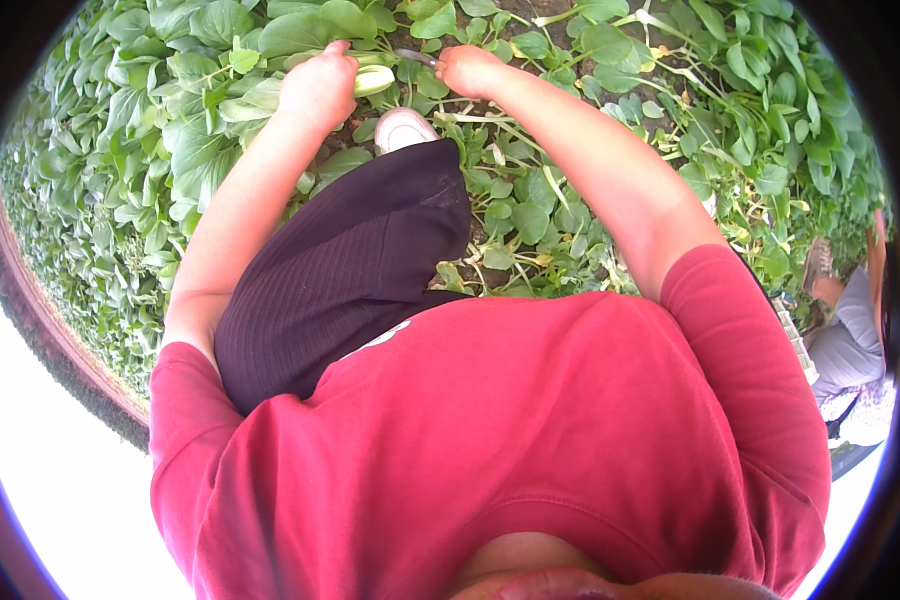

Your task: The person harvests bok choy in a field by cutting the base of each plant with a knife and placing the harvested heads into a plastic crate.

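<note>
Low among the leaves, my left hand (pixel 319 88) is closed around a leafy green that looks like bok choy. The pale cut base of a stalk (pixel 375 80) sticks out beside its fingers, towards the right. My right hand (pixel 469 71) grips a small blade (pixel 416 55), perhaps a knife or sickle, whose handle is hidden inside the fist. The blade points left towards the green stems at my left hand. Whether it touches them I cannot tell.
My white shoe (pixel 405 129) stands on the soil below my hands. Dense leafy plants (pixel 202 142) fill the left side. Trimmed stalks and loose leaves (pixel 544 184) lie on the right. At the far right are another person's grey-clad leg (pixel 855 330) and a light crate (pixel 795 341).
</note>
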### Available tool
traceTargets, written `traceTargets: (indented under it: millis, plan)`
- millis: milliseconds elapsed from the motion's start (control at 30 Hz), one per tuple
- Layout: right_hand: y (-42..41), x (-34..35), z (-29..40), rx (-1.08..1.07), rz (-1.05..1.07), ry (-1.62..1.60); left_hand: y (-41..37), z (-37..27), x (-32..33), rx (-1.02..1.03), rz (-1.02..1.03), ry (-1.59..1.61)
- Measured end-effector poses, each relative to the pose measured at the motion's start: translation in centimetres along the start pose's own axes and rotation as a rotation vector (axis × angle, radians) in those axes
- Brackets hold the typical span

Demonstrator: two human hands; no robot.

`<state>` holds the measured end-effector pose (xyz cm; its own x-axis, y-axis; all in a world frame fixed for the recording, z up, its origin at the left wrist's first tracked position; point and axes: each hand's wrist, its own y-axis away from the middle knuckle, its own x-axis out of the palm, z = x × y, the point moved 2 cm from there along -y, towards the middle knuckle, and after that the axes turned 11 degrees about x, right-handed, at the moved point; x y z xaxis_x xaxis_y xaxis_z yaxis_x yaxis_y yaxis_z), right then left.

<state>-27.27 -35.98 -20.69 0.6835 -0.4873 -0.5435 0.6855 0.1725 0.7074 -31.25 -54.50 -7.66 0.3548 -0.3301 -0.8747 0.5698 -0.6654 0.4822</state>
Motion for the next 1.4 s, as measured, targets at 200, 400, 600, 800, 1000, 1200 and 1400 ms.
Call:
traceTargets:
  millis: [200, 400, 600, 800, 1000, 1200, 1400]
  plan:
    - [1.2, 0.3, 1.1, 0.277, 0.261, -0.515, -0.6, 0.0, -0.1, -0.011, 0.165, -0.006]
    - [2.3, -3.1, -0.5, 0.221, 0.555, -0.133, 0.0, 0.5, -1.9, -0.007, 0.222, 0.014]
    - [11.2, -6.8, -5.0, 0.051, 0.035, -0.898, 1.9, 0.9, -7.1, -0.095, 0.098, 1.079]
    - [14.9, -7.4, -3.5, -0.171, 0.11, -1.637, -0.2, -3.2, -6.3, 0.024, 0.153, 1.688]
    - [15.9, -10.3, -5.8, -0.178, -0.04, -1.285, -1.3, -4.6, -5.6, 0.059, 0.154, 1.789]
    - [18.2, -13.8, -9.5, 0.002, -0.088, -1.104, -2.1, -4.7, -7.5, 0.062, -0.019, 1.749]
    - [19.2, -14.2, -8.7, -0.002, -0.093, -1.084, -3.5, -6.3, -7.7, 0.103, -0.119, 1.782]
